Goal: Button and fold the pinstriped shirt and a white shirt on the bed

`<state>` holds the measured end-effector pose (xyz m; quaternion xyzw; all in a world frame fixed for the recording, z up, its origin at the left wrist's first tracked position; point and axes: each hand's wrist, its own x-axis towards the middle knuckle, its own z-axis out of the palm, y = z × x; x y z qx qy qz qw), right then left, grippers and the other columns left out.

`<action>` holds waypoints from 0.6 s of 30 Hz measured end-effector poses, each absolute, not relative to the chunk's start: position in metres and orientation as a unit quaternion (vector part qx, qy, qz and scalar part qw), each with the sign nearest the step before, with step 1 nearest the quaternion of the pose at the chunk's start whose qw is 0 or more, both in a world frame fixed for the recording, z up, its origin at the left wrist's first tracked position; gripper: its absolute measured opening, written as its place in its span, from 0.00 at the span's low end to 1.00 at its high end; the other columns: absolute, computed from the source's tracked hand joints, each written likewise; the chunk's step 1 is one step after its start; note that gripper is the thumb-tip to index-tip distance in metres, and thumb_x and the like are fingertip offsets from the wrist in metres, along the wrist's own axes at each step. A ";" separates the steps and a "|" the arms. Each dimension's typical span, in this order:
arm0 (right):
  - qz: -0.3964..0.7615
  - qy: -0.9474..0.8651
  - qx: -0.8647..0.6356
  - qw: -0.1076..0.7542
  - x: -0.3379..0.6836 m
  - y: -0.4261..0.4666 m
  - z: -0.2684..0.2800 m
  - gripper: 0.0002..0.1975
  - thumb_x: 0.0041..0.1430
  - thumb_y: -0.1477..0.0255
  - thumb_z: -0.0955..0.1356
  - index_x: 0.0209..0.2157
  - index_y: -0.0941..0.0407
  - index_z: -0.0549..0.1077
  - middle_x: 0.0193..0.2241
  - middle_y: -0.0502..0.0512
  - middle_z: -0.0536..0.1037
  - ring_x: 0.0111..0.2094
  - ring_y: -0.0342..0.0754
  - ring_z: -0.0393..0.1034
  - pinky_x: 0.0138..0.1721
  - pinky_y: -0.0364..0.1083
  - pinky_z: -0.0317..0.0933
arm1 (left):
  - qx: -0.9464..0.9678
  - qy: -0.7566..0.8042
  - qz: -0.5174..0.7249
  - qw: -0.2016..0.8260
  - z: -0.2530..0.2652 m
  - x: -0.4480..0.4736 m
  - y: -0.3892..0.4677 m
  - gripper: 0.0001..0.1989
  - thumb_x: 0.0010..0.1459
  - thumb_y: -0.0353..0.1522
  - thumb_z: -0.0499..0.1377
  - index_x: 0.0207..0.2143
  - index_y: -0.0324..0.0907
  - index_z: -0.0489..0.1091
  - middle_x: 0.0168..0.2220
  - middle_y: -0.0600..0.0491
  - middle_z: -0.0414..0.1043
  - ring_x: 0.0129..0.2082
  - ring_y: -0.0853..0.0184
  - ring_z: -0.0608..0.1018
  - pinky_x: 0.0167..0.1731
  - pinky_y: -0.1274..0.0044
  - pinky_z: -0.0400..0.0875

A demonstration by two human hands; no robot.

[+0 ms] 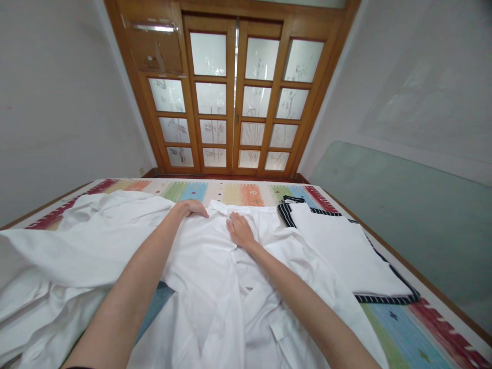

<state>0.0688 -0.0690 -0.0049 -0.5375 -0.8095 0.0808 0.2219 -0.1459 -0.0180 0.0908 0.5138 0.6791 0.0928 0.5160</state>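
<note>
A large white garment [207, 256] lies spread and wrinkled across the bed, with a band-like edge along its far side. My left hand [192, 208] is at that far edge, its fingers bent down and closed on the cloth; the fingertips are partly hidden. Just to its right, my right hand [241, 230] rests on the garment below the band, its fingers stretched out against the fabric. More white cloth [77, 256] lies bunched on the left, beside and under my left forearm. Whether it belongs to the same garment, I cannot tell.
A folded white garment with black-and-white striped trim [338, 246] lies at the right. Underneath is a colourful patterned bedspread [407, 328]. A pale green panel [403, 215] leans along the right wall. Wooden doors with glass panes [232, 102] stand beyond the bed.
</note>
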 end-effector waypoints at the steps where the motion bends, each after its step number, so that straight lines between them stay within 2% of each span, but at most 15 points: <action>1: 0.078 -0.810 -0.538 0.220 0.069 -0.069 -0.005 0.25 0.70 0.68 0.54 0.61 0.66 0.63 0.62 0.67 0.63 0.65 0.53 0.53 0.65 0.52 0.44 | 0.508 0.683 0.100 0.514 0.089 -0.146 -0.017 0.13 0.34 0.33 0.72 0.23 0.41 0.73 0.32 0.47 0.81 0.38 0.54 0.81 0.35 0.74 0.76; 6: 0.069 -0.812 -0.539 0.213 0.068 -0.069 -0.005 0.25 0.70 0.68 0.54 0.61 0.67 0.62 0.62 0.68 0.62 0.65 0.54 0.52 0.65 0.53 0.44 | 0.471 0.688 0.141 0.534 0.083 -0.149 -0.008 0.17 0.47 0.46 0.67 0.27 0.41 0.73 0.40 0.45 0.80 0.42 0.57 0.80 0.38 0.74 0.76; 9: 0.065 -0.812 -0.535 0.223 0.069 -0.069 -0.005 0.25 0.70 0.69 0.54 0.61 0.68 0.62 0.62 0.69 0.63 0.65 0.54 0.53 0.65 0.53 0.44 | 0.477 0.703 0.131 0.511 0.082 -0.151 -0.005 0.15 0.51 0.43 0.64 0.26 0.41 0.72 0.39 0.44 0.80 0.42 0.57 0.80 0.37 0.74 0.75; 14: 0.044 -0.816 -0.511 0.267 0.069 -0.070 -0.002 0.23 0.69 0.71 0.55 0.59 0.66 0.65 0.60 0.68 0.66 0.64 0.53 0.56 0.64 0.54 0.47 | 0.514 0.691 0.100 0.497 0.085 -0.146 -0.005 0.10 0.45 0.37 0.68 0.25 0.39 0.74 0.35 0.43 0.81 0.36 0.57 0.81 0.34 0.74 0.75; 18: 0.034 -0.815 -0.498 0.295 0.069 -0.072 0.001 0.21 0.68 0.72 0.56 0.56 0.66 0.68 0.58 0.68 0.69 0.62 0.52 0.59 0.64 0.52 0.48 | 0.584 0.693 0.140 0.400 0.083 -0.140 -0.003 0.12 0.41 0.37 0.70 0.27 0.40 0.76 0.32 0.47 0.81 0.31 0.59 0.81 0.32 0.75 0.74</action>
